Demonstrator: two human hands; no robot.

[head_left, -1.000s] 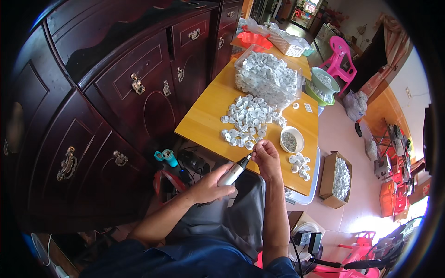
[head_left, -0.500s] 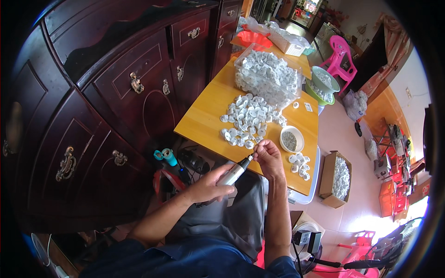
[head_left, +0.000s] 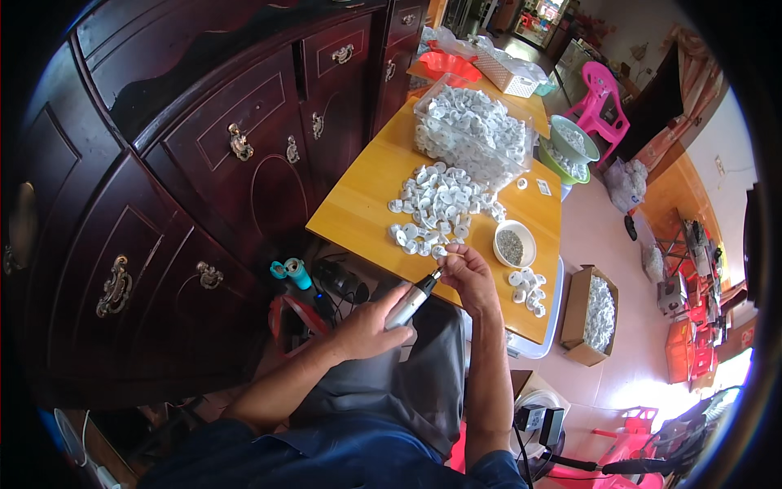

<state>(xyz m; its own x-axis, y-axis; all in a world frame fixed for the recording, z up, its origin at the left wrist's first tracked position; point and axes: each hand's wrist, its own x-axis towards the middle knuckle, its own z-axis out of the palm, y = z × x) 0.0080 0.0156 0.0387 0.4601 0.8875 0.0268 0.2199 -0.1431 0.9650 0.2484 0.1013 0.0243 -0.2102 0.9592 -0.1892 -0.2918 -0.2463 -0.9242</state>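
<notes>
Grip: the silver-and-black driver (head_left: 411, 305) is held in the left hand (head_left: 366, 328), fingers wrapped around its barrel, tip aimed between 1 and 2 o'clock. The thumb and fingers of the right hand (head_left: 467, 279) are drawn nearly together at the tip; whether a small piece is pinched there cannot be told.

Handling, judged: bit and workpiece are best kept in line, pressure light, fingertips clear of the tip.

Clock positions taken from the right hand. 12: loose white pieces (head_left: 444, 200) heaped on the yellow table (head_left: 354, 204); beyond, a clear tub (head_left: 503, 175) piled with similar pieces. 2: white bowl (head_left: 528, 237), small greyish bits inside. 1, farther: green basins (head_left: 583, 155), white pieces inside. Between 3 and 4: cardboard box (head_left: 577, 314) on the floor, filled with white pieces.
</notes>
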